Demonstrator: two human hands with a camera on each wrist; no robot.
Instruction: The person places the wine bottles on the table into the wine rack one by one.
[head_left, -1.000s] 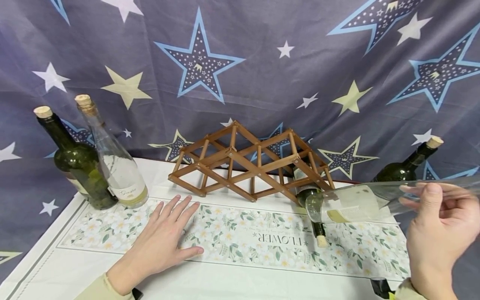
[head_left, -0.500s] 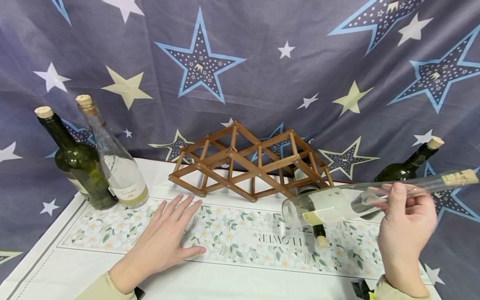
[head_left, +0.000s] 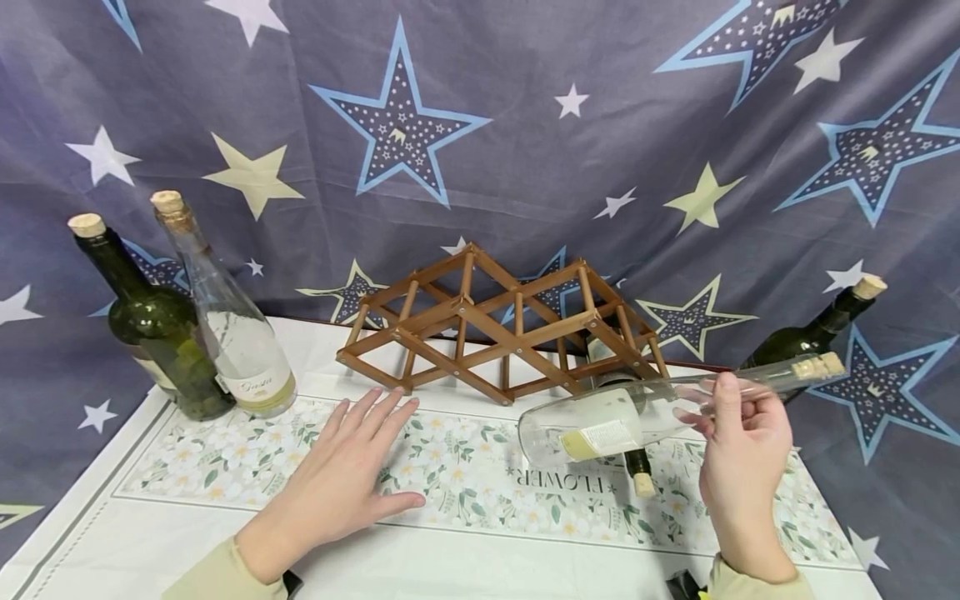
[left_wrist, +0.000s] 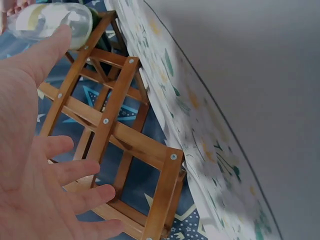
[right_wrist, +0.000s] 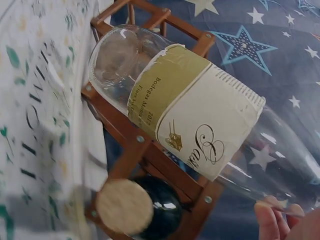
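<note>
My right hand (head_left: 750,467) grips a clear corked wine bottle (head_left: 592,425) by its neck. The bottle lies nearly level, base to the left and cork to the right, in front of the wooden wine rack (head_left: 517,340). In the right wrist view its label (right_wrist: 195,115) is cream and olive. Behind it, a dark green bottle (head_left: 639,471) lies in the rack's right end, its corked neck toward me. My left hand (head_left: 330,483) is spread, palm down, over the table in front of the rack's left part, holding nothing; whether it touches the cloth I cannot tell.
At the left stand a green corked bottle (head_left: 161,333) and a clear corked bottle (head_left: 243,350), close together. Another green bottle (head_left: 802,333) stands at the back right. A flowered runner (head_left: 480,492) lies on the white table, and a starred curtain (head_left: 525,167) hangs behind.
My right hand has carried the clear bottle leftward, so its base is now past the lying green bottle's neck. The left hand has shifted slightly right.
</note>
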